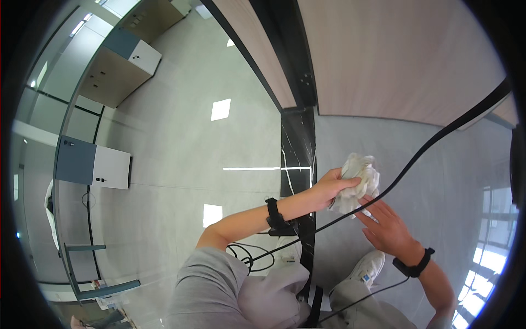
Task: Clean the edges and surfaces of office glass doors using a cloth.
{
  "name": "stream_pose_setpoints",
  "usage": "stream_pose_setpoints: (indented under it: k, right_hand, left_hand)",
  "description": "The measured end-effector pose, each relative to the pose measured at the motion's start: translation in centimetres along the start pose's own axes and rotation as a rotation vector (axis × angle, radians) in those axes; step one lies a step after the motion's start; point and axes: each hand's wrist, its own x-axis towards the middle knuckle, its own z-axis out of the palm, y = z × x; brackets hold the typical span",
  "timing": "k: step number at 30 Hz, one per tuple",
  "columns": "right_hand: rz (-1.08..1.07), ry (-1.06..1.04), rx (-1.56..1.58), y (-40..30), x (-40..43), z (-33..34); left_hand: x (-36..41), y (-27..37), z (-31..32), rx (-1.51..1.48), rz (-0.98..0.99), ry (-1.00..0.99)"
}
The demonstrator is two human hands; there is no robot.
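Note:
My left hand (332, 188) grips a crumpled white cloth (361, 174), its thumb pressed across the front. Just below, my right hand (384, 228) has its fingers spread, and the fingertips reach the cloth's lower edge. Whether they press on it I cannot tell. A black cable (404, 172) crosses in front of the right fingers and part of the cloth. Each wrist wears a black strap. Beneath my hands lies a grey floor (427, 197), beside a black marble-patterned threshold strip (298, 135).
A wood-grain door panel (390, 57) and a black frame (283, 49) rise ahead. Coiled cable (250, 259) lies by my left white shoe (287, 251); my right shoe (367, 267) is past the strip. Cabinets (111, 164) under a long desk line the left.

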Motion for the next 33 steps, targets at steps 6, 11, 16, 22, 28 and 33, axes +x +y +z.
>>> stream_pose_setpoints:
  k: [6,11,16,22,28,33]
  right_hand:
    - [0.173,0.082,0.011,0.9,-3.2,0.3]
    - [0.278,-0.016,0.060,0.8,-5.1,1.0]
    - [0.316,-0.075,0.119,1.1,-5.6,1.1]
    - [0.343,-0.145,0.179,1.4,-5.4,1.6]
    - [0.346,-0.177,0.179,1.5,-6.5,2.7]
    - [0.322,-0.163,0.188,2.2,-7.3,3.8]
  left_hand:
    - [0.8,3.1,-3.6,-0.134,0.225,0.410]
    - [-0.7,12.9,-5.2,-0.123,0.830,0.562]
    - [-4.3,26.4,-1.6,0.390,1.679,0.847]
    - [-1.4,37.0,-1.2,1.710,2.085,1.269]
    - [5.6,29.5,-9.4,2.093,1.761,1.182]
    - [6.6,23.9,-17.6,1.243,1.333,0.560]
